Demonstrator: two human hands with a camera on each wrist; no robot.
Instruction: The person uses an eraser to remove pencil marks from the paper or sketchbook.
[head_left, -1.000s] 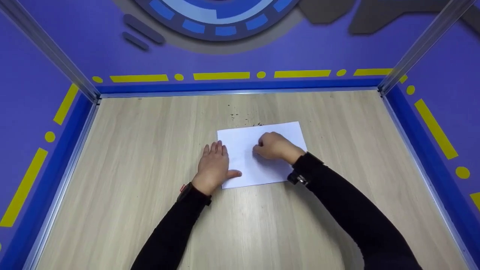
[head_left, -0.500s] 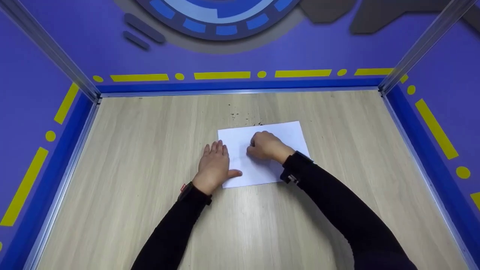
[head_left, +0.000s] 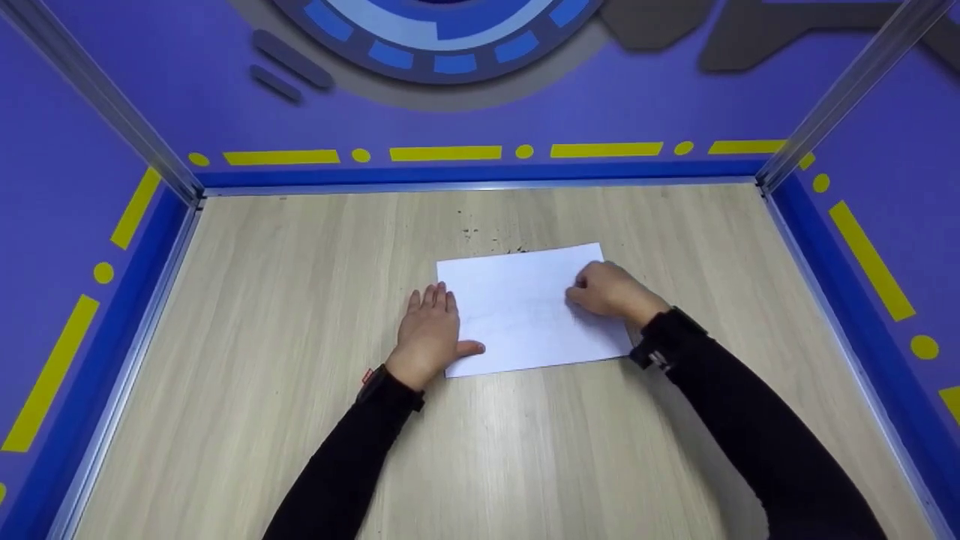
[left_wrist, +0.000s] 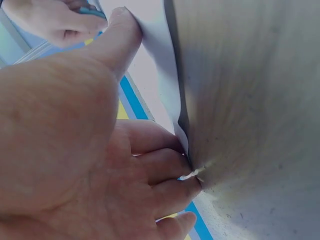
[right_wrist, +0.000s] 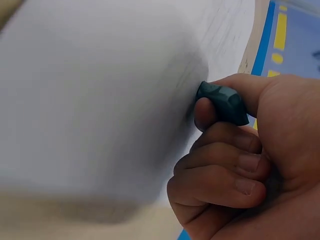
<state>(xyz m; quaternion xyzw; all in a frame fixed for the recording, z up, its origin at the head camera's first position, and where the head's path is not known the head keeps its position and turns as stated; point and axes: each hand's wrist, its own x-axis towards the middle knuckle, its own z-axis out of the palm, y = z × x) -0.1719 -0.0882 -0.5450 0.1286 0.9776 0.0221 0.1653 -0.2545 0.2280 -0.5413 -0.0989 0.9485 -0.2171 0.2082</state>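
A white sheet of paper [head_left: 517, 322] lies on the table, with faint grey marks across it. My left hand [head_left: 429, 334] rests flat at its left edge, fingers straight and thumb spread onto the sheet. In the left wrist view, the paper's edge buckles slightly beside the fingers. Near the right side of the sheet is my right hand [head_left: 611, 291]. Between thumb and index finger it pinches a small dark teal eraser [right_wrist: 225, 102], whose end is right at the paper; the other fingers are curled into the palm. The head view hides the eraser behind the hand.
Dark crumbs [head_left: 470, 231] are scattered on the wooden table [head_left: 315, 300] just beyond the paper's far edge. Blue-purple panels with yellow markings, such as the back wall [head_left: 450, 124], enclose the table on the far side, left and right.
My right hand, with the eraser, shifted slightly left at first and then swept right across the paper to near its right edge. The left hand and the sheet have stayed in place.
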